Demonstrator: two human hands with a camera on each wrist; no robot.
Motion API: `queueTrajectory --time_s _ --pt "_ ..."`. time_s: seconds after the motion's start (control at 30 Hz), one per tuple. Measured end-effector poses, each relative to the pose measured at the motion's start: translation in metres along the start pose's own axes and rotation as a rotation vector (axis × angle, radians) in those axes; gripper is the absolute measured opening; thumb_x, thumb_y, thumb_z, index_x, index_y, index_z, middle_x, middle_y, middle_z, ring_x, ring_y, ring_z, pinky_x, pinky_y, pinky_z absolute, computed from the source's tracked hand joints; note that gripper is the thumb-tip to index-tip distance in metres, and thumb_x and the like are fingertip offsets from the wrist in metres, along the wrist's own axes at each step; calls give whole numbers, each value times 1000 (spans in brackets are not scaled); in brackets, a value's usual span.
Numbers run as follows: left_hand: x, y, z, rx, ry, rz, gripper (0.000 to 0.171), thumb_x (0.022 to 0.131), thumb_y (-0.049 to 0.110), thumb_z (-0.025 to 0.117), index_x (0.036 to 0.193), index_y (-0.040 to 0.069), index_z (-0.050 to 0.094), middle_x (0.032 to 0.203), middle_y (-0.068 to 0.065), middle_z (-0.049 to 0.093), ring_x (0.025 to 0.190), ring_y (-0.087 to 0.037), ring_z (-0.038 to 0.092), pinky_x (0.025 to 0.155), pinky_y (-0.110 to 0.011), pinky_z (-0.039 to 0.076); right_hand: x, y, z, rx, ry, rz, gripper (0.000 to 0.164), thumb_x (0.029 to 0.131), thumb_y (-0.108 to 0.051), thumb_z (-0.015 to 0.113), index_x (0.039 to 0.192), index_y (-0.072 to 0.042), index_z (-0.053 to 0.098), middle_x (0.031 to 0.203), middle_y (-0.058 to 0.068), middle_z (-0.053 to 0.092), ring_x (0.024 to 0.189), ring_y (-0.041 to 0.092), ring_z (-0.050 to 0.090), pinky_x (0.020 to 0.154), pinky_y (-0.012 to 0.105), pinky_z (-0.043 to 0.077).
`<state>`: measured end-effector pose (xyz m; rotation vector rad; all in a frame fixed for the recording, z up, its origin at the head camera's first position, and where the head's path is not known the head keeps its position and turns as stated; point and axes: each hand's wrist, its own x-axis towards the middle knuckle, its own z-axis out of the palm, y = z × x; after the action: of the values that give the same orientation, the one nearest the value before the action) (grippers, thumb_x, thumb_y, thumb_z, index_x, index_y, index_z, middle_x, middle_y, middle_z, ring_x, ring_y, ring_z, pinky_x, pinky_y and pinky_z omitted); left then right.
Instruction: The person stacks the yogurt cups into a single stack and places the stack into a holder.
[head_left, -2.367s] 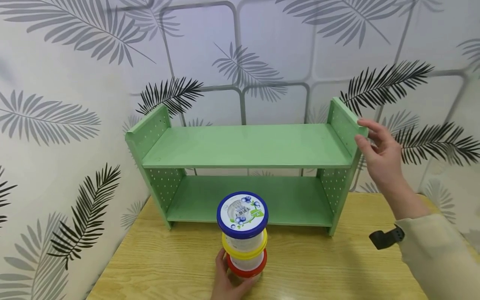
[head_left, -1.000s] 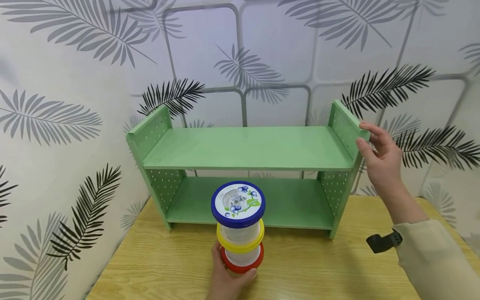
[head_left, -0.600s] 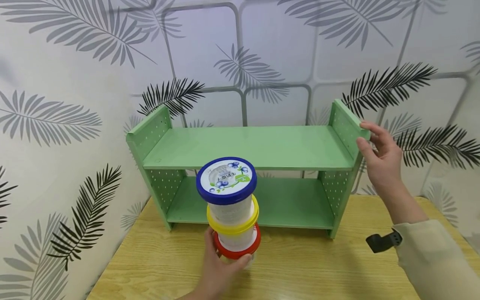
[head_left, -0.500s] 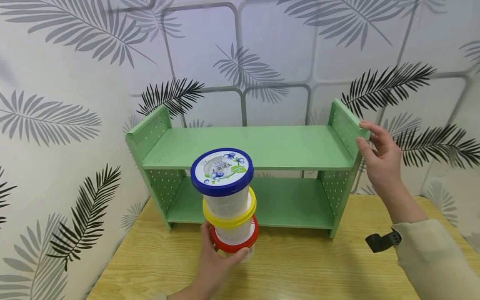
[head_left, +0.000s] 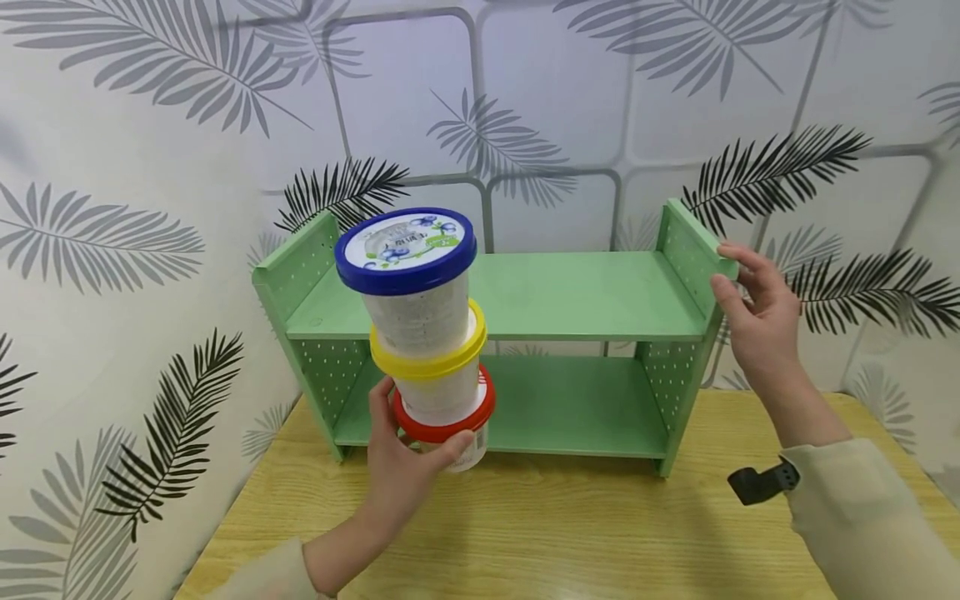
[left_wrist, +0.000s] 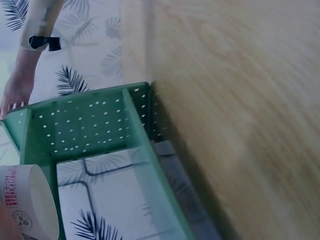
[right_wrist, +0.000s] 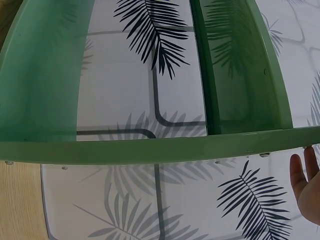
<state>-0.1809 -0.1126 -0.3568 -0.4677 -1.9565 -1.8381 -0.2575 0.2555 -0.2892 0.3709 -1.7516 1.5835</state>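
My left hand [head_left: 401, 467] grips the lowest of three stacked white tubs, fingers and thumb around it beneath its red lid [head_left: 450, 417]. Above it sit a tub with a yellow lid [head_left: 431, 362] and, on top, one with a blue lid [head_left: 405, 250] printed with blueberries. The stack is raised off the table, leaning left, in front of a green two-tier shelf [head_left: 570, 292]. A white tub [left_wrist: 37, 200] shows at the lower left of the left wrist view. My right hand [head_left: 765, 317] holds the shelf's upper right front corner between thumb and fingers.
The shelf stands on a wooden table [head_left: 570, 525], close to a patterned wall [head_left: 547, 100] behind. Its perforated side panels [head_left: 686, 258] rise above the upper board. A black strap [head_left: 765, 482] hangs at the right sleeve's cuff.
My left hand has lifted the tub stack from the table, upward and to the left, and the stack now tilts left. The right hand stays at the shelf corner.
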Motion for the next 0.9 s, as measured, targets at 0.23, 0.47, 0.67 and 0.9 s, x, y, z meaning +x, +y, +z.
queueTrajectory --time_s 0.23,0.47,0.67,0.9 --pt "25 18 -5 -9 -46 -20 81 79 2 79 140 15 28 129 -5 51 115 -20 53 87 -39 53 1 0 1 4 6 7 33 97 1 55 128 -6 60 139 9 51 113 18 51 84 17 46" --pt "48 35 -5 -37 -48 -6 76 81 4 78 138 13 28 129 -5 51 116 -21 53 89 -41 52 1 0 2 23 19 7 33 96 2 54 127 -6 61 138 8 52 111 16 52 82 16 47" --pt "68 51 -6 19 -53 26 74 82 8 78 137 10 29 128 -6 53 115 -20 53 92 -44 50 0 -1 2 -1 21 3 33 97 1 54 128 -7 61 135 3 53 110 16 52 81 16 46" --pt "84 62 -5 32 -48 37 75 82 12 79 138 12 29 128 -4 52 115 -18 51 91 -44 50 -1 -1 3 16 18 1 33 96 1 55 128 -7 61 136 7 53 110 16 52 80 15 47"
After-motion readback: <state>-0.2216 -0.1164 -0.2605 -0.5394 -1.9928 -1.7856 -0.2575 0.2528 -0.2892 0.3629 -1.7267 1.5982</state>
